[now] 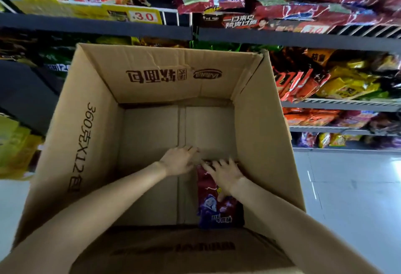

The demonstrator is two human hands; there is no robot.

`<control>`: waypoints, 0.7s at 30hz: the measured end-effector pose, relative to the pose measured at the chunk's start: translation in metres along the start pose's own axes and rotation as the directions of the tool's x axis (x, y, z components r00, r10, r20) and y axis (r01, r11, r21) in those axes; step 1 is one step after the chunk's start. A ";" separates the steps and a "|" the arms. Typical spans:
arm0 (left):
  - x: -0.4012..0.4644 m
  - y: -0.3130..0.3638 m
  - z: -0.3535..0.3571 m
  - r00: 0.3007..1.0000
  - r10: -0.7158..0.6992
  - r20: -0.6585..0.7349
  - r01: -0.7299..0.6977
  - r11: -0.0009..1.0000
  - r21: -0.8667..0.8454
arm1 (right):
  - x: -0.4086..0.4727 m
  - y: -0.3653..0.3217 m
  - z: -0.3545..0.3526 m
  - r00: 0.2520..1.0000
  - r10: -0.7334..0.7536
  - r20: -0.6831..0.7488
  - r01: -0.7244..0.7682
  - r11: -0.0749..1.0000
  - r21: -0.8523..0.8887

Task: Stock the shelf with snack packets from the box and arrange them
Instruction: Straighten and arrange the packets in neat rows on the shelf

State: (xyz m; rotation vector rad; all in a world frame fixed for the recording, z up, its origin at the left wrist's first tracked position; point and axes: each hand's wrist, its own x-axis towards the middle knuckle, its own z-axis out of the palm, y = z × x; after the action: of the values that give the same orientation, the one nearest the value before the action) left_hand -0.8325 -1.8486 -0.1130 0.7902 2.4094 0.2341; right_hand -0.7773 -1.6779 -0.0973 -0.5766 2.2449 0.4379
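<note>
both arms reach down into the cardboard box [91, 148], which stands open in front of the snack shelf [303, 37]. the last snack packet [211, 200] in view — red and purple, glossy — lies on the box floor against the right wall, running back to the near right corner. the right hand [223, 175] lies flat on the packet's far end, fingers spread and straight, pressing rather than gripping yet. the left hand [179, 161] rests just beside it on the bare floor near the centre seam, fingers relaxed and holding nothing.

to lift it well, the right fingers probably need to curl under the packet's far edge (the film looks slippery, and it lies flat on the cardboard), while the left hand slides in from the open side to pinch the same end — a pull from the top alone would likely just crumple it against the wall.
</note>
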 end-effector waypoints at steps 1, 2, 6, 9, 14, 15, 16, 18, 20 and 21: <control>0.006 -0.006 0.000 1.000 0.004 -0.018 -0.004 1.000 -0.016 | 0.000 -0.003 0.006 0.999 0.021 -0.040 -0.020 1.000 0.006; 0.012 -0.011 0.002 1.000 0.001 -0.027 -0.002 1.000 -0.026 | -0.001 -0.006 0.011 0.996 0.033 -0.085 -0.033 0.999 0.003; 0.035 -0.020 0.011 1.000 0.018 0.018 -0.018 1.000 -0.015 | -0.013 -0.017 0.025 0.986 0.007 -0.166 -0.005 1.000 0.011; 0.051 -0.014 0.018 0.990 0.055 0.132 -0.050 0.998 -0.040 | -0.014 -0.020 0.030 0.989 0.011 -0.150 -0.015 0.999 -0.029; 0.072 0.006 0.034 0.977 0.045 0.209 -0.037 0.999 -0.040 | -0.018 -0.015 0.024 0.969 -0.016 -0.246 0.006 0.999 -0.041; 0.072 0.010 0.034 0.972 0.028 0.235 -0.027 1.000 -0.010 | -0.020 -0.013 0.023 0.965 -0.022 -0.261 0.012 0.999 -0.040; 0.073 0.011 0.032 0.972 0.027 0.235 -0.027 1.000 -0.001 | -0.022 -0.012 0.021 0.963 -0.029 -0.267 0.021 0.999 -0.034; 0.074 0.003 0.029 0.982 0.043 0.184 -0.040 0.999 -0.020 | -0.025 -0.010 0.018 0.962 -0.031 -0.272 0.026 0.999 -0.022; 0.067 -0.009 0.015 0.994 0.050 0.097 -0.039 0.992 -0.121 | -0.024 -0.006 0.013 0.958 -0.017 -0.286 0.012 1.000 -0.018; 0.062 -0.015 0.007 0.998 0.047 0.049 -0.038 0.985 -0.167 | -0.022 -0.004 0.010 0.955 0.009 -0.296 -0.013 1.000 -0.009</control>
State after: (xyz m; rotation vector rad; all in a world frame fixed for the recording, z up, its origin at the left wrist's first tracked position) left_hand -0.8766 -1.8242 -0.1535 0.7625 2.2905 0.4195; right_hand -0.7563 -1.6705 -0.0879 -0.6728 2.5337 0.3901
